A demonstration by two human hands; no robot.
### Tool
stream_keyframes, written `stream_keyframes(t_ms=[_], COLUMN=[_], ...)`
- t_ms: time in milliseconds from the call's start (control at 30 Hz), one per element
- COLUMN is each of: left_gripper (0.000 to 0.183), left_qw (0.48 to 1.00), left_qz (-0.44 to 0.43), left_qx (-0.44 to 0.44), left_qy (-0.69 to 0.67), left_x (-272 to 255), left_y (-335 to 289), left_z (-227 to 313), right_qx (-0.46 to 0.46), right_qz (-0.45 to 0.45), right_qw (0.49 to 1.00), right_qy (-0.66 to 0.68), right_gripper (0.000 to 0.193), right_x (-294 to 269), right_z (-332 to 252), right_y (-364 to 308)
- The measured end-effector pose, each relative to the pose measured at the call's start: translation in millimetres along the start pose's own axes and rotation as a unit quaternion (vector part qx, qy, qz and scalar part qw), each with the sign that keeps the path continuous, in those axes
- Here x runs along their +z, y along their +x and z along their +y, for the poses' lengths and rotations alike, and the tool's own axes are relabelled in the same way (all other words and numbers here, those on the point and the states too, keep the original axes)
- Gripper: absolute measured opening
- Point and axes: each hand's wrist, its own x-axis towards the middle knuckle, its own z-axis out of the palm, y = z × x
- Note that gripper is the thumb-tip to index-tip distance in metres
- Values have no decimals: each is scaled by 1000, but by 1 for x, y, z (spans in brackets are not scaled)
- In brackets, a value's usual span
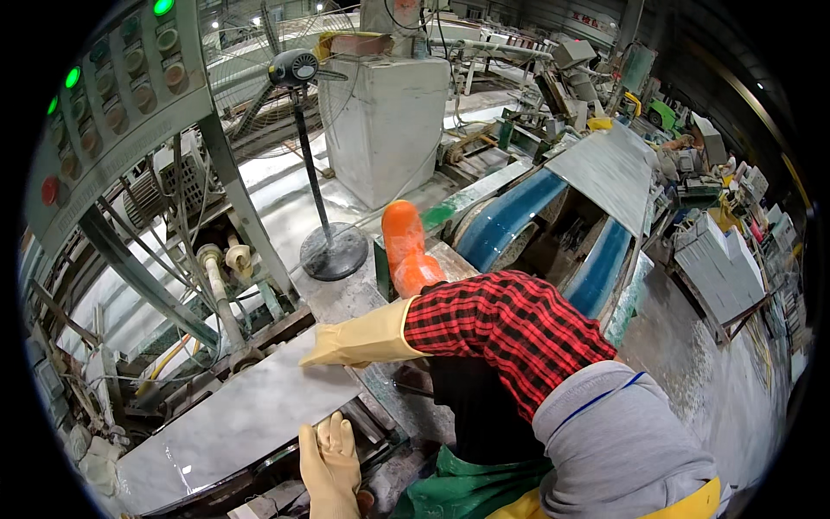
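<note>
A glossy white stone slab (233,424) with grey veining lies slanting across the lower left, wet and shiny on top. My right hand (333,344), in a long cream rubber glove below a red-and-black plaid sleeve, is closed at the slab's far right corner; its fingertips bend down out of sight. Near the slab's front edge is my left hand (330,471), in a matching glove. Its palm is turned up, the thumb stands apart and the fingers are slightly curled, with nothing visible in them. Whether it touches the slab edge I cannot tell.
A control panel (112,112) with lit green lamps stands at left. Beyond the slab are a black fan stand (333,251), a large pale block (380,130) and an orange rounded cover (405,246). Blue curved guards (510,221) flank another slab (601,177) at right.
</note>
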Motion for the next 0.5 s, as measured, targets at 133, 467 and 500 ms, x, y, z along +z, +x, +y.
stream_keyframes(t_ms=[133,467,500], left_gripper=[30,25,30], left_qw=[1000,703,882], left_qz=[-20,-128,-157], left_qx=[5,374,252], left_qy=[6,591,366], left_x=[-4,-37,-43], left_y=[1,8,17], left_z=[2,-1,-1], right_qx=[-258,8,-66], right_qz=[-34,5,-38], right_qw=[901,999,969], right_qy=[-346,-44,-236], right_gripper=[63,46,37], right_x=[-2,-4,-12], right_z=[9,1,-2], right_y=[13,-6,-16])
